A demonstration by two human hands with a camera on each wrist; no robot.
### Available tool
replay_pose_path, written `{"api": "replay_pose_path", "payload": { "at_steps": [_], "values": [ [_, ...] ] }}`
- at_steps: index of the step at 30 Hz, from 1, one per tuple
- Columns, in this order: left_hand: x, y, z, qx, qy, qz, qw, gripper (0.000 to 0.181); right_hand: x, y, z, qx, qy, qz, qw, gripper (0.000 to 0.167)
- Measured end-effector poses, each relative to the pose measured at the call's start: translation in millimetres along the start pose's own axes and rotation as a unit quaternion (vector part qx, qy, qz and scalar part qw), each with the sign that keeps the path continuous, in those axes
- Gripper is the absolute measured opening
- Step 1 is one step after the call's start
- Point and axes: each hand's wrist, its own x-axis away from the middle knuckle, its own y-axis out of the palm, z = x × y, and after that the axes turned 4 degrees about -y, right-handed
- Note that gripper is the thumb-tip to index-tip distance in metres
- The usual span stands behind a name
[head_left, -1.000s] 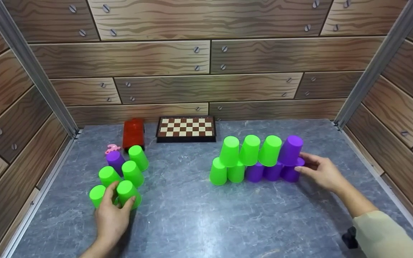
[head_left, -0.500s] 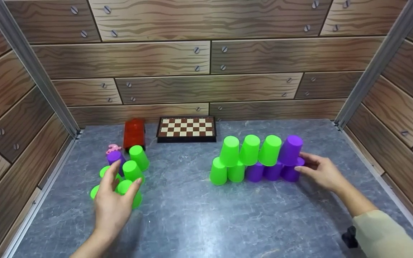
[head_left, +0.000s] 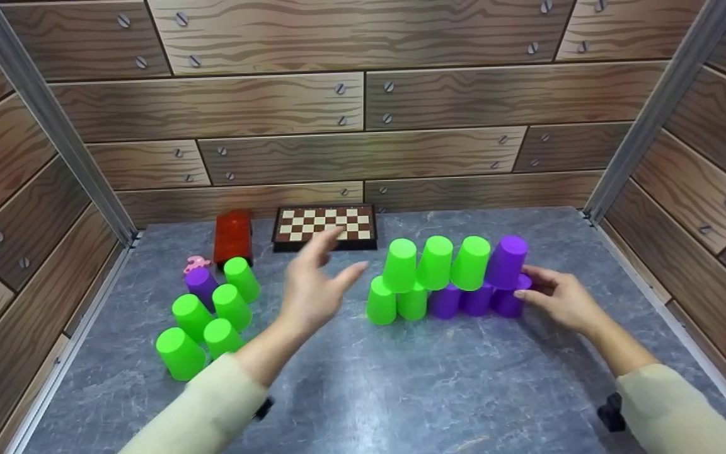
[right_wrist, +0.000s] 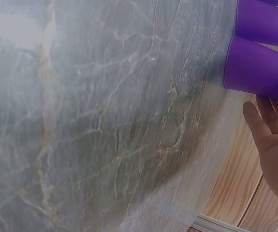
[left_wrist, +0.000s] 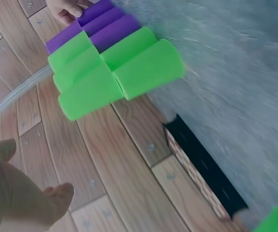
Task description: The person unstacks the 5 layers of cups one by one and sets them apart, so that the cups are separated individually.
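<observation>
Upside-down plastic cups make a two-tier wall on the right. Its lower row has two green cups (head_left: 381, 301) and three purple cups (head_left: 445, 301); three green cups (head_left: 437, 263) and one purple cup (head_left: 507, 261) stand on top. At the wall's right end my right hand (head_left: 561, 306) touches the last lower purple cup (right_wrist: 257, 67), thumb in front and fingers beside it. My left hand (head_left: 312, 290) hovers empty left of the wall, its thumb and fingers spread. The left wrist view also has this left hand (left_wrist: 27, 193), with the wall (left_wrist: 148, 67) beyond.
Several green cups (head_left: 180, 353) and one purple cup (head_left: 201, 287) stand upside down at left. Behind them are a pink piece (head_left: 196, 264) and a red object (head_left: 232, 238). A chessboard (head_left: 300, 230) lies at the back. Wood-patterned walls (head_left: 275, 104) enclose the grey table (head_left: 363, 391).
My left hand has lifted from the cups at left and moved right and forward, over the middle of the table, carrying nothing. My right hand stays at the wall's right end.
</observation>
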Motion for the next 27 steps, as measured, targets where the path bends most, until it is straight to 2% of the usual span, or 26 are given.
{"api": "replay_pose_path", "payload": {
  "at_steps": [6,12,15,20,27],
  "values": [
    [-24.4,43.1,-1.1,-0.026,-0.01,-0.071,0.9971,0.068,-0.1,-1,0,-0.002,0.003,-0.001,1.0,0.057],
    [-38.6,67.3,-10.0,-0.048,-0.017,-0.126,0.9907,0.068,1.4,0,-4,-0.005,-0.003,0.0,1.0,0.058],
    [-42.3,72.5,-14.2,-0.053,-0.028,-0.14,0.9884,0.068,1.6,1,-5,-0.005,-0.008,0.001,1.0,0.058],
    [-46.2,77.1,-17.0,-0.065,-0.034,-0.144,0.9868,0.066,1.3,1,-4,-0.004,-0.007,0.003,1.0,0.057],
    [-51.1,73.8,-17.1,-0.064,-0.031,-0.141,0.9874,0.057,1.3,0,-4,-0.003,-0.006,0.001,1.0,0.057]
  ]
}}
